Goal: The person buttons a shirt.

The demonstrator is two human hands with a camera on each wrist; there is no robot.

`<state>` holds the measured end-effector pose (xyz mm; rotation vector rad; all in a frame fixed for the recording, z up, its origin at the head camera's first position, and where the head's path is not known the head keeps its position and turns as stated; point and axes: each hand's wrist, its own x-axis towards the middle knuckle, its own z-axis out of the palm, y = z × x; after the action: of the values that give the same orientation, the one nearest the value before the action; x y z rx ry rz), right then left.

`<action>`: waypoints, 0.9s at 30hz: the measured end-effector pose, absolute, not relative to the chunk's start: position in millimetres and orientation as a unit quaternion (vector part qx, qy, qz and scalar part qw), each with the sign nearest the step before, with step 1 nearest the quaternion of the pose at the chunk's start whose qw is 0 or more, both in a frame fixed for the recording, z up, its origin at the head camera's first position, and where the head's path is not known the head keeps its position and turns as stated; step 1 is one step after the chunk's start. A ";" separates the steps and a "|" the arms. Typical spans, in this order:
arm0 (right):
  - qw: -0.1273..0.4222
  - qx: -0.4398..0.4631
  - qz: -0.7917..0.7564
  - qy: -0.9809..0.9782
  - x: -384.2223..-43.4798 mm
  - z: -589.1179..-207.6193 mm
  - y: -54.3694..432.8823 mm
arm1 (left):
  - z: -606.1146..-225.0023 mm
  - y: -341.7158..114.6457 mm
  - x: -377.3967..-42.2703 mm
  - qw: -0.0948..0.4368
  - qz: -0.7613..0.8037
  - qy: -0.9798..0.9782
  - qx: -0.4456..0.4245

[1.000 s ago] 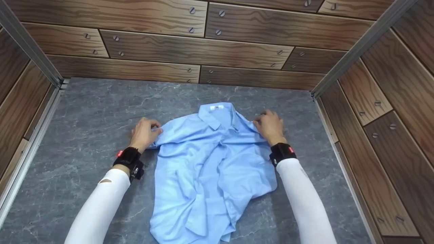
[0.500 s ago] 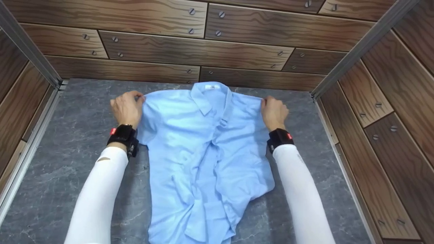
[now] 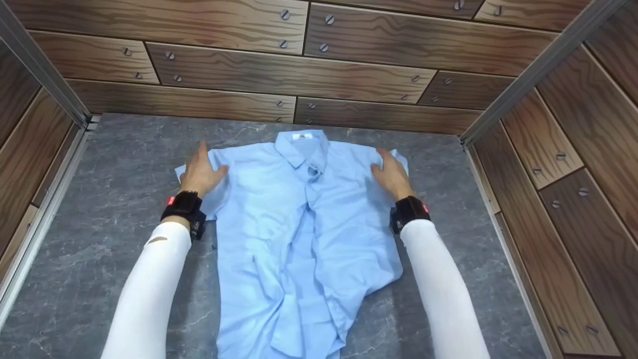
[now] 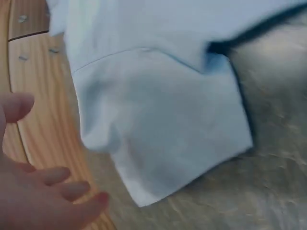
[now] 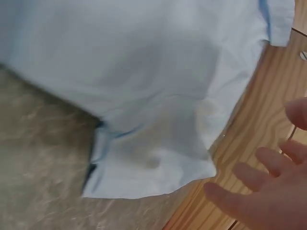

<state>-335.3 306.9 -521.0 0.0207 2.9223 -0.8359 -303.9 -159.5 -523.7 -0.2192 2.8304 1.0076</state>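
A light blue short-sleeved shirt [image 3: 264, 199] lies front up on the grey surface, collar [image 3: 289, 148] at the far side and front parted lower down. Over its left sleeve, my left hand [image 3: 200, 172] has its fingers spread and holds nothing. The left wrist view shows that sleeve [image 4: 168, 124] flat, with the fingers apart from it. Above the opposite sleeve is my right hand [image 3: 391, 174], fingers extended and free of the cloth. In the right wrist view that sleeve [image 5: 148, 163] lies a little creased beside the fingertips. The shirt's bottom hem runs out of the head view.
Wood-patterned panels [image 3: 224, 75] wall in the back and both sides, joined by metal corner rails [image 3: 528, 75]. Grey marbled surface [image 3: 114, 199] extends on both sides of the shirt. A black camera strap [image 3: 183, 207] sits on each wrist.
Both hands first gripped the shoulders and drew the shirt toward the back wall, spreading it. Since then they have let go; the shirt has settled slightly nearer, sleeves out to the sides.
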 end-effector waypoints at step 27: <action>0.187 0.043 -0.070 0.979 -272.6 -554.6 338.0 | -574.9 -169.1 -255.2 0.170 0.209 0.963 0.004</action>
<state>-272.6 338.0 -554.6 0.1209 2.7550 -0.1975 -255.2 -169.1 -574.9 0.0124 2.7366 0.5944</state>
